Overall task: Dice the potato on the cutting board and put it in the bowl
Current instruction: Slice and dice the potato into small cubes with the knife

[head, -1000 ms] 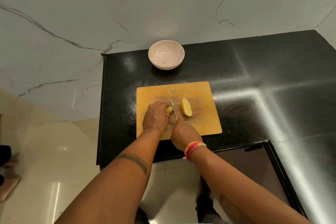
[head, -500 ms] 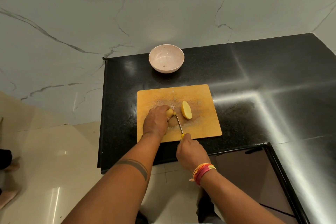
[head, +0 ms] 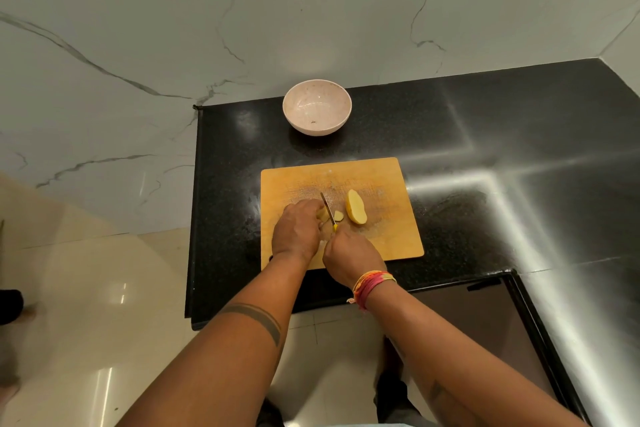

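Note:
A wooden cutting board [head: 381, 177] lies on the black counter. My left hand [head: 298, 229] grips a potato piece [head: 322, 213] near the board's middle, mostly hiding it. My right hand [head: 349, 255] grips a small yellow-handled knife [head: 328, 210], its blade set into the potato beside my left fingers. A small cut piece [head: 338, 216] lies just right of the blade. A potato half [head: 356, 207] lies further right on the board. The pale pink bowl [head: 317, 111] stands behind the board, with only a tiny speck inside.
The black counter [head: 485, 149] stretches to the right and wraps around a brown cabinet front [head: 485, 315]. A marble wall rises behind the bowl. The counter's left edge drops to a tiled floor [head: 86, 288].
My right hand has moved forward onto the board and brought the knife blade back into the potato. A small cut piece now lies right of the blade.

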